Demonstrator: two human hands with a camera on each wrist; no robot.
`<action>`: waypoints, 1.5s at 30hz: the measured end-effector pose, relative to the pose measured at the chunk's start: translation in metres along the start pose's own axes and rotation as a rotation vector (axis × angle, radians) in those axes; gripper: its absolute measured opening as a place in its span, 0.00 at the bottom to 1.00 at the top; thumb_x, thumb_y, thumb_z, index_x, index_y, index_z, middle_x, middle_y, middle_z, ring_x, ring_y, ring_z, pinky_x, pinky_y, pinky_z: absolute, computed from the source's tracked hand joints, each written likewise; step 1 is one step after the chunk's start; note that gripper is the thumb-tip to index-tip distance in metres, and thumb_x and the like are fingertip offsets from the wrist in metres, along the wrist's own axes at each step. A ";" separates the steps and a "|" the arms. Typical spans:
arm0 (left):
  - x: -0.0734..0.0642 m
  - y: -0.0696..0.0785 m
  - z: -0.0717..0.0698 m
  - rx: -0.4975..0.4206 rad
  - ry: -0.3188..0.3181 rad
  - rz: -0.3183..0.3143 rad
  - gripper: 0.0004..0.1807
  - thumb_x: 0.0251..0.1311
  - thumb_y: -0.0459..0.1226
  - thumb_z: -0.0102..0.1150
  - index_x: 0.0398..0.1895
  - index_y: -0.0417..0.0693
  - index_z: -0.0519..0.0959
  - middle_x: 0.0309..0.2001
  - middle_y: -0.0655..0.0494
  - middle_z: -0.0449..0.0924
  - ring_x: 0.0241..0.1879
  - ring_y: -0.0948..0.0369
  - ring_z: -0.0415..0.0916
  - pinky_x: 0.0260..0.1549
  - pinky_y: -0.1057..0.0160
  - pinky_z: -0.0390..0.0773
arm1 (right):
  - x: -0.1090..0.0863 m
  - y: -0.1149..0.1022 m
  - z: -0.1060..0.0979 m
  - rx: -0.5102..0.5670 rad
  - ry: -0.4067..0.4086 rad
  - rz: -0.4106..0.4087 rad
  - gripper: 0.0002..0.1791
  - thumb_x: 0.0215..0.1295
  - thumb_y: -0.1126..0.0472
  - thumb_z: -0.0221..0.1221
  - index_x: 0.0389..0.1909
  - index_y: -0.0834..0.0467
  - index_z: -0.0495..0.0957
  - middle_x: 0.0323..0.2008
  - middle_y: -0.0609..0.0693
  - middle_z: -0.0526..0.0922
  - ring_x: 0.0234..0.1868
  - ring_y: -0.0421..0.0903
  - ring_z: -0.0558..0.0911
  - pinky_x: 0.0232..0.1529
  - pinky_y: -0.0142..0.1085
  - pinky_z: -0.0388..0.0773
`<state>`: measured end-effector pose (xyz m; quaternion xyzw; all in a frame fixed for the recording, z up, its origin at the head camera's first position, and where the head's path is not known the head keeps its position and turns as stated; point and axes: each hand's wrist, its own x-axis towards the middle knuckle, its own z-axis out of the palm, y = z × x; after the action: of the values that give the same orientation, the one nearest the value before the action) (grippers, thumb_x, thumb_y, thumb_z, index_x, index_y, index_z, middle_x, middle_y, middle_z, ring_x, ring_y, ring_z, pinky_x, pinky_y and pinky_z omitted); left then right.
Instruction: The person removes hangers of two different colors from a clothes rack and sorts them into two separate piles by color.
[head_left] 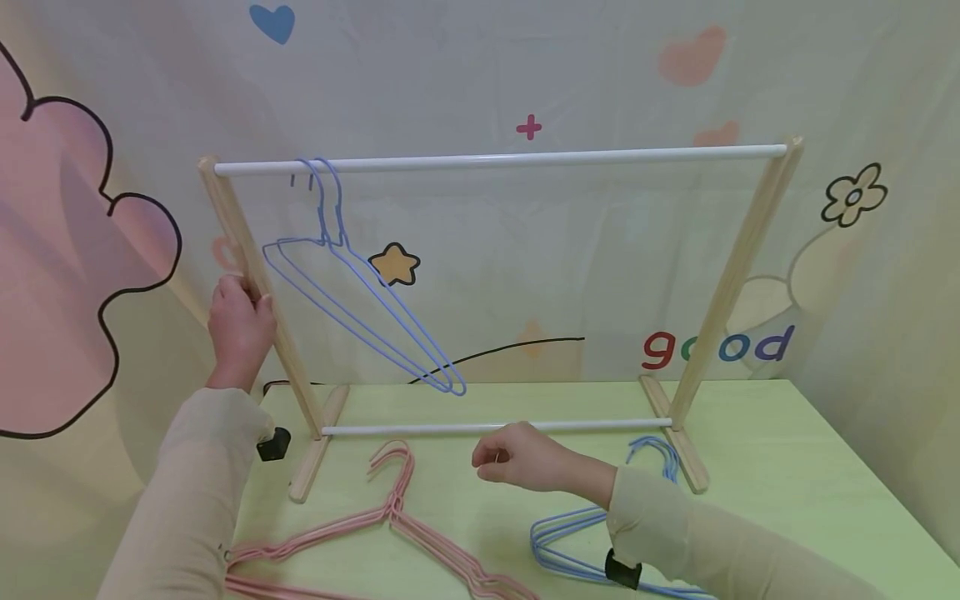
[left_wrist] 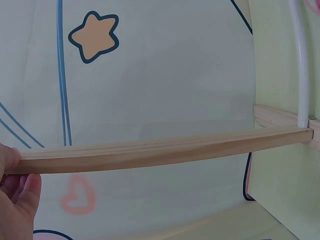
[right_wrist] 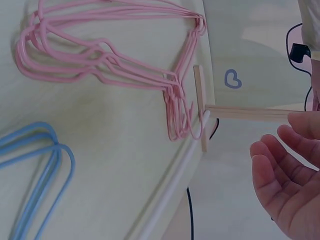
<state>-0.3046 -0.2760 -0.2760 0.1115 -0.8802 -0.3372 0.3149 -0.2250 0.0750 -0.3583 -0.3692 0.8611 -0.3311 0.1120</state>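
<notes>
My left hand grips the wooden left upright of a small clothes rack, fingers and thumb around it partway up. Two blue wire hangers hang by their hooks near the left end of the rack's white top rail. My right hand hovers in front of the lower rail with fingers loosely curled; in the right wrist view its palm holds nothing. Below it to the left lie several pink hangers, stacked on the table. Several blue hangers lie to the right, partly hidden by my right forearm.
The rack's white lower rail runs just above the pale green table, between two wooden feet. A printed curtain hangs behind the rack. The right upright stands at the far side.
</notes>
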 end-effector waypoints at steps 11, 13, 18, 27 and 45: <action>-0.001 0.001 -0.001 -0.005 -0.005 -0.003 0.16 0.60 0.35 0.44 0.46 0.32 0.62 0.44 0.36 0.65 0.44 0.42 0.64 0.46 0.47 0.65 | 0.006 -0.012 -0.032 -0.091 0.034 -0.013 0.05 0.56 0.63 0.56 0.32 0.59 0.78 0.27 0.46 0.81 0.28 0.35 0.74 0.31 0.26 0.71; -0.001 0.001 -0.001 -0.004 0.000 0.003 0.16 0.60 0.35 0.44 0.46 0.32 0.62 0.44 0.36 0.65 0.44 0.42 0.65 0.46 0.47 0.65 | 0.007 -0.015 -0.039 -0.104 0.046 0.008 0.06 0.56 0.63 0.55 0.33 0.59 0.78 0.28 0.46 0.81 0.30 0.36 0.75 0.32 0.26 0.71; -0.001 -0.001 0.000 -0.005 0.004 0.010 0.16 0.60 0.36 0.44 0.46 0.32 0.62 0.44 0.36 0.65 0.44 0.42 0.65 0.46 0.47 0.64 | 0.009 -0.021 -0.056 -0.126 0.071 0.030 0.08 0.56 0.63 0.55 0.36 0.60 0.78 0.31 0.48 0.81 0.35 0.41 0.77 0.36 0.30 0.72; -0.001 0.000 -0.001 -0.004 0.006 0.013 0.15 0.60 0.35 0.44 0.46 0.32 0.62 0.44 0.37 0.65 0.43 0.43 0.65 0.45 0.48 0.65 | 0.017 -0.031 -0.077 -0.092 0.118 -0.024 0.09 0.56 0.66 0.54 0.36 0.65 0.77 0.30 0.53 0.82 0.33 0.44 0.78 0.35 0.31 0.73; 0.001 -0.001 0.000 -0.011 0.004 0.005 0.15 0.60 0.35 0.44 0.46 0.32 0.62 0.44 0.37 0.66 0.44 0.43 0.65 0.46 0.48 0.65 | 0.043 -0.048 -0.094 0.069 0.137 0.100 0.12 0.59 0.64 0.54 0.44 0.63 0.74 0.40 0.55 0.80 0.37 0.44 0.77 0.37 0.33 0.75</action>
<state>-0.3052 -0.2770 -0.2760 0.1083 -0.8781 -0.3408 0.3179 -0.2696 0.0659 -0.2542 -0.2982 0.8723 -0.3789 0.0816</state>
